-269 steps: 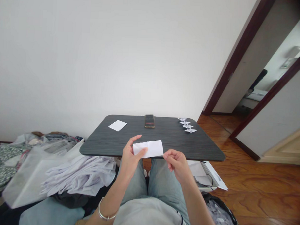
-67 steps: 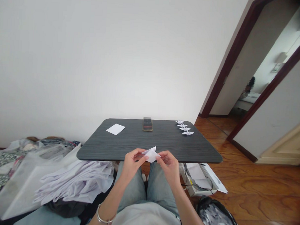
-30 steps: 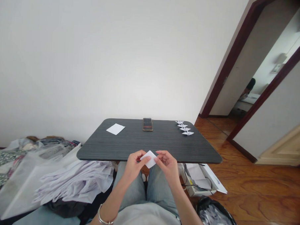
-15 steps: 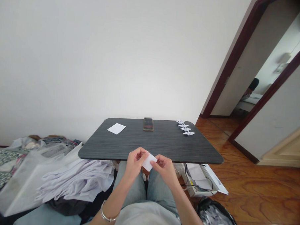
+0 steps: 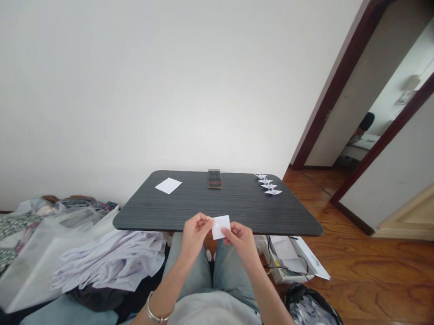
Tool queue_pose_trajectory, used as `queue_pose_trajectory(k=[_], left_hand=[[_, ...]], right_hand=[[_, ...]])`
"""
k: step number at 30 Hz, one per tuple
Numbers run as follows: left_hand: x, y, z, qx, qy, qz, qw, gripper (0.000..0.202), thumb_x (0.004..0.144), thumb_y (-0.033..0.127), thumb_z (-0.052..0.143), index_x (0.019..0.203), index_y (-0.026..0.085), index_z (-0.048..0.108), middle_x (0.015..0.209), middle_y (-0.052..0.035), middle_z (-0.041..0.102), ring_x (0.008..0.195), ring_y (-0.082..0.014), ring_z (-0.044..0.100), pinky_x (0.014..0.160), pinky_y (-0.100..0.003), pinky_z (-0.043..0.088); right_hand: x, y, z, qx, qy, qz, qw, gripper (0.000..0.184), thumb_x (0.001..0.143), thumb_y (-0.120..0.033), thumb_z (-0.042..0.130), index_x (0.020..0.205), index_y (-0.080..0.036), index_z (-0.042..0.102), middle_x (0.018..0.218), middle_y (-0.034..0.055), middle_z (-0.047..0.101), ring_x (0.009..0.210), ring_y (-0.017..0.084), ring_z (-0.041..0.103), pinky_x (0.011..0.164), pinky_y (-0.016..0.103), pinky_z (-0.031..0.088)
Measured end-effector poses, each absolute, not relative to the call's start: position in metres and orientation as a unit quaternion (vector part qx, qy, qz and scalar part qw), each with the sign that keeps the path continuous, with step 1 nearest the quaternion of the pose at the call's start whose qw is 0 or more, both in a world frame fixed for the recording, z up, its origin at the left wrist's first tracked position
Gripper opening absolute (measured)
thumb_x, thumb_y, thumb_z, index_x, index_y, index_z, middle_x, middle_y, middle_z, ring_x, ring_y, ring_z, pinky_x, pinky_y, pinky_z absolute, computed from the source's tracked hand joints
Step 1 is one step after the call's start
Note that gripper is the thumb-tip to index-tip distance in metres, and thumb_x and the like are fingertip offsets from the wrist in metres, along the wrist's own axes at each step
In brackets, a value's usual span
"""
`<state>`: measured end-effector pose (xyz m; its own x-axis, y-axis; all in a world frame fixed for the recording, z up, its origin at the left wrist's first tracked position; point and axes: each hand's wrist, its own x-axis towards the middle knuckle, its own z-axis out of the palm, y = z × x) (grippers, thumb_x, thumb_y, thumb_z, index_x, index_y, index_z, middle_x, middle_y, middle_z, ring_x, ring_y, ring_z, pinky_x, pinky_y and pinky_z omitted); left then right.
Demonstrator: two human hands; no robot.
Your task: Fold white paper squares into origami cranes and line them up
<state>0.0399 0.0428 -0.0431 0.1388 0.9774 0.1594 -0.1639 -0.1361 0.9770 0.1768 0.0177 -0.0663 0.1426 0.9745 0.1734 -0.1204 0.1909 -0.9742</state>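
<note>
A small folded white paper square [image 5: 221, 226] is held above my lap, just at the near edge of the dark table [image 5: 186, 211]. My left hand [image 5: 195, 233] pinches its left edge with thumb and fingers. My right hand [image 5: 239, 238] pinches its lower right corner. Both hands are closed on the paper. A silver bracelet [image 5: 154, 313] sits on my left wrist.
On the table lie a white sheet [image 5: 168, 185] at the far left, a phone [image 5: 215, 178] at the far middle and several folded paper cranes [image 5: 269, 184] at the far right. Bags and cloth [image 5: 72, 252] pile at left; a paper-filled bin [image 5: 314, 313] and box [image 5: 295, 261] at right.
The wide paper strip of nine seconds ago is now a small square. Over the last second my hands turned it from tilted to nearly level and lifted it slightly.
</note>
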Motion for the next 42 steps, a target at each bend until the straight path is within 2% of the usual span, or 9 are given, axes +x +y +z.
queue_pose_trajectory(k=[4,11,15,18,26,29,34,39,42], left_hand=[[0.040,0.040,-0.043,0.530,0.378,0.543,0.530,0.024,0.069,0.036,0.067,0.064,0.015,0.056,0.058,0.0009,0.062,0.056,-0.0127,0.058,0.057,-0.024,0.047],[0.043,0.035,-0.044,0.526,0.391,0.493,0.572,0.026,0.067,0.037,0.069,0.065,0.014,0.058,0.060,-0.0030,0.067,0.057,-0.0159,0.065,0.063,-0.029,0.052],[0.043,0.036,-0.048,0.533,0.389,0.456,0.598,0.026,0.066,0.036,0.070,0.064,0.013,0.058,0.066,-0.0067,0.070,0.063,-0.0177,0.067,0.067,-0.031,0.053],[0.042,0.039,-0.053,0.545,0.386,0.429,0.608,0.027,0.066,0.036,0.070,0.064,0.013,0.057,0.065,-0.0065,0.070,0.063,-0.0166,0.067,0.064,-0.028,0.052],[0.045,0.042,-0.057,0.538,0.390,0.440,0.604,0.034,0.063,0.040,0.071,0.059,0.016,0.049,0.053,-0.0014,0.066,0.051,-0.0155,0.064,0.053,-0.024,0.049],[0.043,0.041,-0.055,0.534,0.399,0.467,0.582,0.034,0.065,0.042,0.070,0.058,0.017,0.048,0.052,-0.0005,0.066,0.050,-0.0157,0.064,0.054,-0.025,0.050],[0.043,0.041,-0.053,0.518,0.395,0.498,0.572,0.032,0.067,0.043,0.067,0.060,0.018,0.049,0.049,0.0014,0.064,0.048,-0.0158,0.062,0.054,-0.027,0.051],[0.043,0.039,-0.054,0.535,0.407,0.512,0.535,0.031,0.074,0.043,0.060,0.061,0.017,0.051,0.053,0.0002,0.064,0.051,-0.0152,0.061,0.054,-0.025,0.048],[0.040,0.042,-0.056,0.557,0.404,0.519,0.507,0.024,0.071,0.037,0.065,0.066,0.016,0.055,0.060,0.0004,0.064,0.057,-0.0133,0.059,0.055,-0.022,0.045]], right_hand=[[0.179,0.016,-0.062,-0.446,-0.473,0.456,0.608,0.035,0.067,-0.048,0.068,0.055,-0.017,0.058,0.046,-0.0001,0.059,0.041,0.011,0.050,0.043,0.023,0.041],[0.183,0.018,-0.066,-0.474,-0.430,0.377,0.669,0.032,0.072,-0.047,0.064,0.062,-0.017,0.056,0.040,-0.0038,0.052,0.036,0.010,0.044,0.040,0.021,0.034],[0.186,0.020,-0.069,-0.480,-0.432,0.350,0.678,0.034,0.077,-0.046,0.058,0.059,-0.019,0.050,0.038,-0.0075,0.040,0.035,0.008,0.033,0.039,0.021,0.025],[0.188,0.020,-0.066,-0.484,-0.452,0.330,0.673,0.036,0.077,-0.046,0.057,0.056,-0.020,0.045,0.041,-0.0084,0.034,0.038,0.008,0.029,0.040,0.022,0.022],[0.180,0.020,-0.062,-0.471,-0.479,0.368,0.644,0.033,0.075,-0.046,0.059,0.060,-0.018,0.050,0.045,-0.0070,0.040,0.040,0.008,0.032,0.040,0.022,0.024],[0.176,0.020,-0.066,-0.463,-0.488,0.389,0.629,0.033,0.076,-0.045,0.059,0.059,-0.018,0.050,0.044,-0.0077,0.039,0.038,0.007,0.032,0.040,0.021,0.025],[0.172,0.015,-0.068,-0.461,-0.530,0.401,0.588,0.032,0.078,-0.043,0.055,0.059,-0.018,0.050,0.049,-0.0047,0.048,0.038,0.007,0.035,0.041,0.021,0.027],[0.172,0.014,-0.069,-0.508,-0.544,0.351,0.568,0.031,0.081,-0.038,0.051,0.057,-0.019,0.045,0.046,-0.0050,0.044,0.039,0.008,0.036,0.041,0.021,0.026],[0.173,0.015,-0.070,-0.524,-0.559,0.344,0.542,0.029,0.081,-0.037,0.051,0.058,-0.019,0.046,0.048,-0.0042,0.046,0.040,0.009,0.039,0.042,0.021,0.028]])
